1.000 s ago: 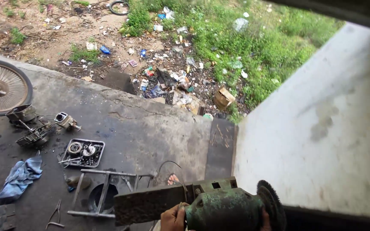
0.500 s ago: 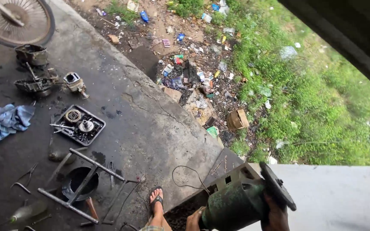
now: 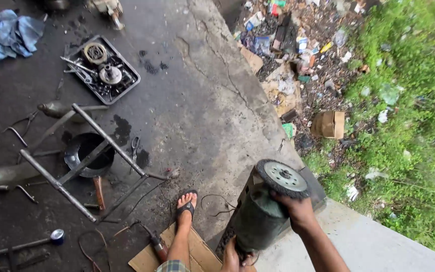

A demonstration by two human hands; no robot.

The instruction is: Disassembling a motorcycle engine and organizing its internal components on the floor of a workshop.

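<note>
A crumpled blue cloth lies far left, near a black rectangular metal tray of machine parts. A grey metal tube frame rests on stained concrete. The left hand cups the base of a dark green angle grinder; the right hand clasps it below the disc.

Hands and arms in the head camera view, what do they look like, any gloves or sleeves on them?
Both are bare. The right hand wears no glove, and its forearm is uncovered down to the frame edge, with no sleeve, watch or band showing. Only part of the left hand shows at the bottom edge; it is gloveless too, and its arm is out of view.
</note>
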